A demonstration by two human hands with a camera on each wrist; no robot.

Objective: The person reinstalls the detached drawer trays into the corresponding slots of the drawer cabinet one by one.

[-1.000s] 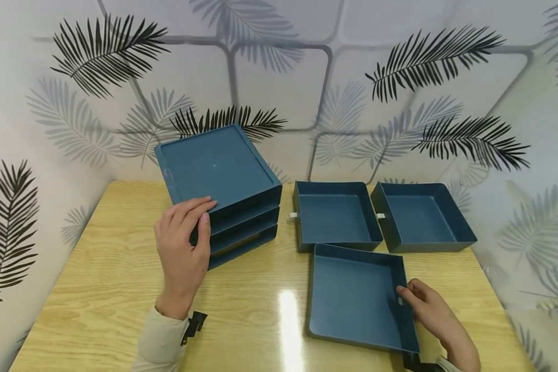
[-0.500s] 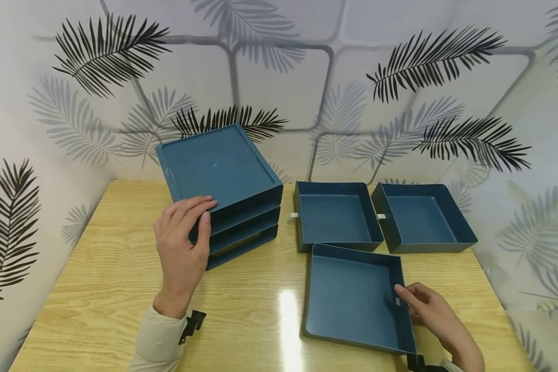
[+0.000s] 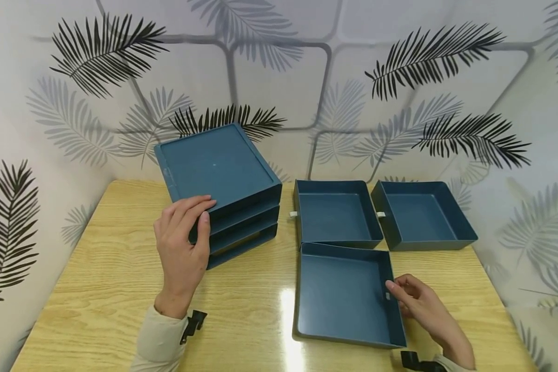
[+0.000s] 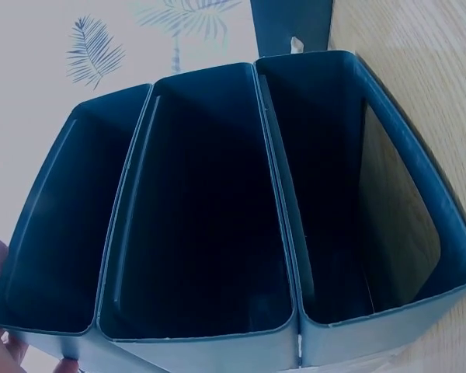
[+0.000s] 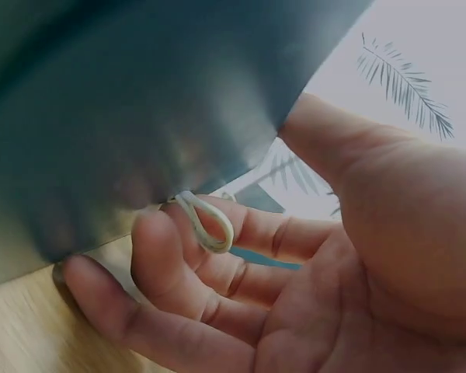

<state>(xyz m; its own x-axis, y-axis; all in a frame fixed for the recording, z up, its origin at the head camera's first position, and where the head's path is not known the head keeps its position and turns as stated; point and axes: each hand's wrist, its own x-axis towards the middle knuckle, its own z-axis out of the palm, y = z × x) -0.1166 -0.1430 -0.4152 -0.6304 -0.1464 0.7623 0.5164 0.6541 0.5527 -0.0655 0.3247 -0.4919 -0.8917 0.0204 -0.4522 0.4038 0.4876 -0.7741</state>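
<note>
A blue drawer cabinet [image 3: 218, 165] with three stacked compartments, open at the front, stands at the left of the table. My left hand [image 3: 181, 253] holds its upper front-left corner, fingers over the top and thumb at the front edge. In the left wrist view the compartments [image 4: 194, 194] have nothing in them. My right hand [image 3: 425, 310] grips the front wall of a shallow blue drawer [image 3: 341, 292], thumb over the rim and fingers outside. In the right wrist view a pale cord loop [image 5: 221, 214] hangs from that wall among my fingers [image 5: 163, 256].
Two more blue drawers, a nearer-to-middle one [image 3: 335, 217] and a far-right one [image 3: 428, 212], sit side by side behind the held drawer, each with a pale pull tab on its left wall. The wooden table [image 3: 102, 289] meets a leaf-patterned backdrop [image 3: 279, 77].
My right hand has carried the drawer leftward, closer to the cabinet and turned slightly. My left hand has stayed on the cabinet's corner, and the other two drawers have not moved.
</note>
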